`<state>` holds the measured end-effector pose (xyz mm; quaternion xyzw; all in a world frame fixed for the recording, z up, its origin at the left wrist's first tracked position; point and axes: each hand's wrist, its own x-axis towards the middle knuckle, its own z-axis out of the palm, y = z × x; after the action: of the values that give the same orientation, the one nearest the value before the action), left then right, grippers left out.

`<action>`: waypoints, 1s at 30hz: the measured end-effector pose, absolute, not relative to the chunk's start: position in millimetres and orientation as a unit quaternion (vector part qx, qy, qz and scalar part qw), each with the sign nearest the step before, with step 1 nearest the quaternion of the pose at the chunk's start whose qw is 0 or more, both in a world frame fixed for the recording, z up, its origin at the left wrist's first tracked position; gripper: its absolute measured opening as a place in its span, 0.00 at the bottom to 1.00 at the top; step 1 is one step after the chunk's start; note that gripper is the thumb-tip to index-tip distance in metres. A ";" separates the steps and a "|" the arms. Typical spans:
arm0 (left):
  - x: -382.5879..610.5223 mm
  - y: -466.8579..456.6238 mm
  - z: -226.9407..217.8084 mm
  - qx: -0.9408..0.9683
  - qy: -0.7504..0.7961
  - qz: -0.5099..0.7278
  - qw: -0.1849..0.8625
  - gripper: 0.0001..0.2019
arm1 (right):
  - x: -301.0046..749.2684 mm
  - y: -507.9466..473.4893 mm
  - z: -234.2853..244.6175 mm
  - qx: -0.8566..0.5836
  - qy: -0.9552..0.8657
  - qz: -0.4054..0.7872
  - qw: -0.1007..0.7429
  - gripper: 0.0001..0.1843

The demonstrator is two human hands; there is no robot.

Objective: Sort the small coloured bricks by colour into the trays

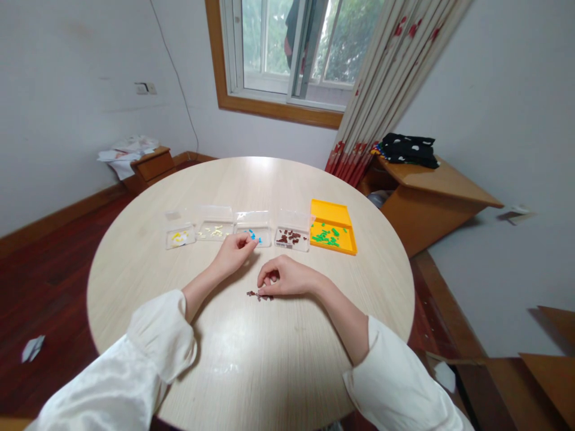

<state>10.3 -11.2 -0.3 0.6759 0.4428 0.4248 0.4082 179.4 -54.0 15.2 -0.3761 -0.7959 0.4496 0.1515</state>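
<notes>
My left hand (233,251) hovers by the clear tray of blue pieces (254,234), its fingers pinched together on something too small to make out. My right hand (285,278) rests on the round wooden table (135,263) with fingers curled, its fingertips touching a few dark brown small pieces (257,294) lying loose on the tabletop. Beyond the hands stand a clear tray of yellow pieces (180,237), a clear tray of pale pieces (215,230), a clear tray of brown pieces (291,237) and an orange tray with green pieces (332,226).
A low wooden cabinet (431,191) with dark folded cloth (408,149) stands to the right, beside a curtain (386,90). A small wooden stand with papers (139,158) is at the back left. Scraps of paper (32,348) lie on the dark floor.
</notes>
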 end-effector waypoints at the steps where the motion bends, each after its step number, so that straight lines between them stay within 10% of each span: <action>1: 10.3 -11.1 -0.4 0.676 0.443 0.424 0.409 0.17 | 180.0 -53.5 15.2 -0.372 -0.798 0.450 0.149 0.06; 30: 9.7 -11.5 0.0 0.681 0.443 0.417 0.408 0.17 | 195.6 -41.8 11.3 -0.393 -0.812 0.373 0.215 0.12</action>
<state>9.7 -11.5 0.0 0.6808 0.4428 0.4173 0.4077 195.6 -41.8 11.3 -0.3931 -0.8123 0.3731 0.2155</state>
